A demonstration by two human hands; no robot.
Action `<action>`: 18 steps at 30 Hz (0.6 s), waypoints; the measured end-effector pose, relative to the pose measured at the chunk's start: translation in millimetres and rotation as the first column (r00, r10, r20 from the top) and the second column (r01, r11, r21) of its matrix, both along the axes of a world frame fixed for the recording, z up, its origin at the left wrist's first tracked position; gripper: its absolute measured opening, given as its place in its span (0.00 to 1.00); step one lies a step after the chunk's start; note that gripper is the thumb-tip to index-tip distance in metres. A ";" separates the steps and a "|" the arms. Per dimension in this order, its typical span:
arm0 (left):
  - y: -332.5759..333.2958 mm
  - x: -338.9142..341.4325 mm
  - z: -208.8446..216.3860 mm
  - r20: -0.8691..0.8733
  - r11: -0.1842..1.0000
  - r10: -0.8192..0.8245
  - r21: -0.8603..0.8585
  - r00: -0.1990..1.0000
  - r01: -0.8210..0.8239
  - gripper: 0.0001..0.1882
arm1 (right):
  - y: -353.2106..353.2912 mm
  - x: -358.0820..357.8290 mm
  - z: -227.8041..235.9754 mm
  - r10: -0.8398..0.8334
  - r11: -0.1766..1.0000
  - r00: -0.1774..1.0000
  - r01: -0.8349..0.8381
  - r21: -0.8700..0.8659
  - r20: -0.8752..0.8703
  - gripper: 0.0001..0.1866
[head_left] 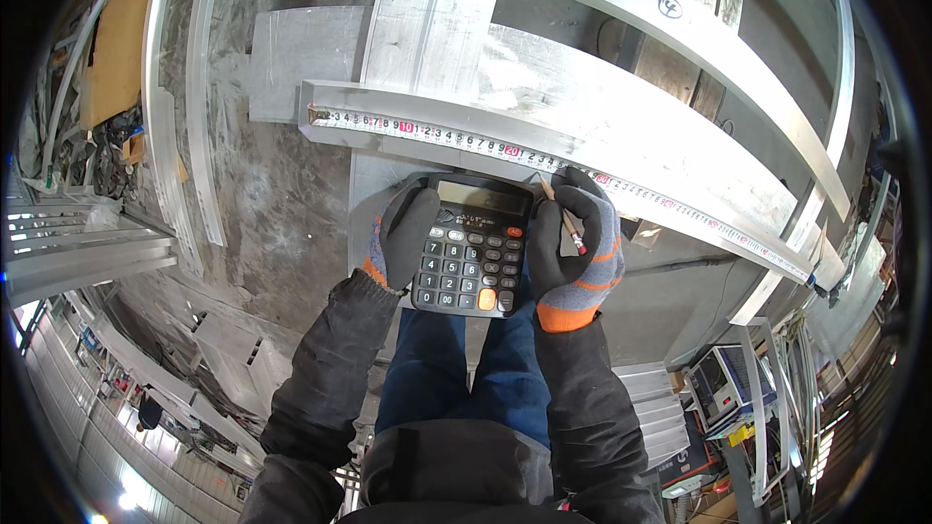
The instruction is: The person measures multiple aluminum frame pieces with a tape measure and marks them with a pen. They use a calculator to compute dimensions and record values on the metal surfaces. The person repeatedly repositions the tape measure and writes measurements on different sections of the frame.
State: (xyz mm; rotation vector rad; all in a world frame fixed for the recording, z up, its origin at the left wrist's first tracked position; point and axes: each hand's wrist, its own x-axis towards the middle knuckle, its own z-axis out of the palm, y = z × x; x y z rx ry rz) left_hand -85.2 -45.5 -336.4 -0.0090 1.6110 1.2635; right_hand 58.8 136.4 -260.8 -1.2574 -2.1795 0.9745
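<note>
Dark sleeves (325,369) at lower edge; left hand (396,238) grips calculator (466,262), frame centre, display up, presumably for reading; right hand (590,257) pinches pencil (573,230); tape measure (466,140) lies along metal channel (408,105), likely keeping straight.

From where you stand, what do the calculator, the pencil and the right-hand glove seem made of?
Calculator: probably hard plastic, dark with slight sheen, judging by its moulded case and keys.
Pencil: likely wood, from its pale, bare sharpened cone; shaft finish too small to tell.
Right-hand glove: apparently matte knit, by its soft, banded grey-and-orange surface; the black coating could be rubber.
</note>
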 end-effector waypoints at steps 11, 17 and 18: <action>5.9 -2.0 5.8 -0.046 0.999 -0.043 -0.001 0.998 0.043 0.19 | 1.6 -0.1 2.9 0.027 1.000 0.999 -0.027 -0.009 0.017 0.13; 7.8 0.6 9.6 -0.059 1.000 -0.002 0.023 0.998 0.003 0.18 | -1.2 -0.9 3.9 -0.033 0.999 0.999 0.033 -0.040 0.001 0.12; 7.4 1.0 9.2 -0.081 1.000 0.010 0.021 0.997 -0.009 0.19 | -1.8 -1.4 3.3 -0.033 0.999 0.999 0.034 -0.039 0.011 0.12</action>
